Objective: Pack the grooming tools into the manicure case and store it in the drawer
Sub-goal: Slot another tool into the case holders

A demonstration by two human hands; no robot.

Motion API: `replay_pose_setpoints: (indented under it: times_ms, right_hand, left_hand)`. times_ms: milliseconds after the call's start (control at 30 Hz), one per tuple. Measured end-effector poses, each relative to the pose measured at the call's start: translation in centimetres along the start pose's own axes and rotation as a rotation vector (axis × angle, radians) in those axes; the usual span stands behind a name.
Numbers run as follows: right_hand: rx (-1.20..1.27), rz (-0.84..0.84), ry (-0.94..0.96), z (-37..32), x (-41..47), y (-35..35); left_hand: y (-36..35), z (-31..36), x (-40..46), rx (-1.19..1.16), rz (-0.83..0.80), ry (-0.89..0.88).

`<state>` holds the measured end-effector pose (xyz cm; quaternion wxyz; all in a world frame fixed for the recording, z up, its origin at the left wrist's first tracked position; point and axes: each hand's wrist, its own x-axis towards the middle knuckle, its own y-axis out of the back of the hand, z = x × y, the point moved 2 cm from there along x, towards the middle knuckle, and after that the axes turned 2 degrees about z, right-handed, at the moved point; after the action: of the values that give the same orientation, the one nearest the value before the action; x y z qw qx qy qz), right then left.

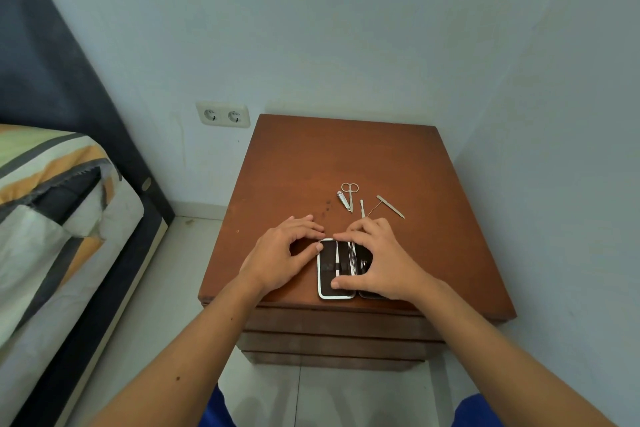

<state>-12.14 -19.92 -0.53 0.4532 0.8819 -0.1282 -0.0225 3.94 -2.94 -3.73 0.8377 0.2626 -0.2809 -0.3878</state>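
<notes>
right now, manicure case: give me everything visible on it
The manicure case lies open and flat at the front edge of the wooden nightstand. Its left half has a pale rim around a dark lining, with a dark strap holding slim metal tools lengthwise. The right half is mostly hidden under the right hand, whose thumb and fingers press on it. The left hand touches the top left corner with its thumb.

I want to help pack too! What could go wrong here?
1. The case lies open near the nightstand's front edge; a nudge might tip it off.
2. The scissors have a sharp tip that could poke fingers.
3. The thin pick might roll and get lost.
</notes>
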Motion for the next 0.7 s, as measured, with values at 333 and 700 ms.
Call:
replay_pose_setpoints:
  times_ms: [333,700]
  right_hand:
    - [0.038,-0.01,-0.005,0.3,-0.5,0.1]
    - [0.117,0.306,-0.221,3.3,8.5,2.8]
  left_hand:
    - [-0.1,0.0,0.0,0.0,0.001,0.003]
    - [-0.3,-0.5,0.0,-0.031,0.01,-0.011]
